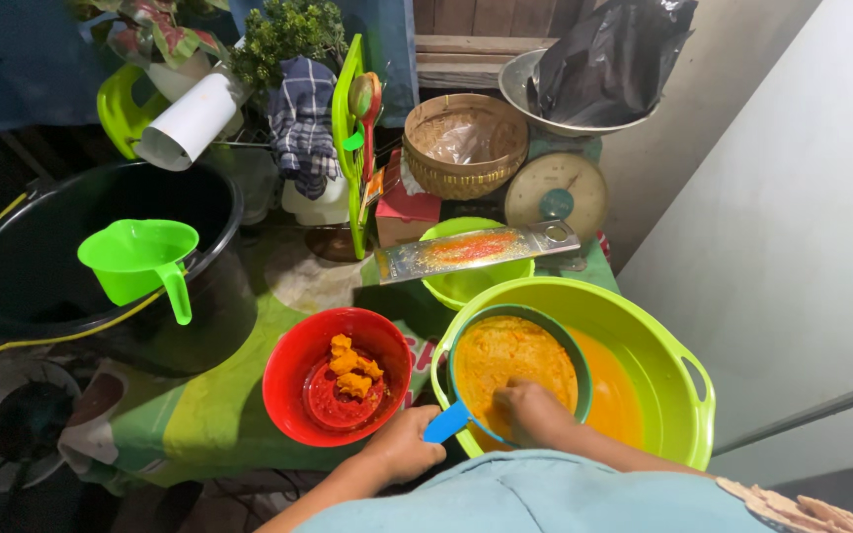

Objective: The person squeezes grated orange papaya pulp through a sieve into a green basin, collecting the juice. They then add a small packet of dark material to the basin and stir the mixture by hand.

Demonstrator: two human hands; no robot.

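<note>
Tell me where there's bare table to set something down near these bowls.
The roomiest bare patch is the green cloth left of the red bowl, below the black tub. A smaller one lies between the tub and the grater. The back is crowded around the basket and scale.

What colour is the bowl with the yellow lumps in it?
The bowl is red, seen best in the head view.

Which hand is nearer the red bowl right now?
Left. The left hand grips the strainer's blue handle just beside the red bowl. The right hand presses into the orange pulp inside the strainer, farther away.
</note>
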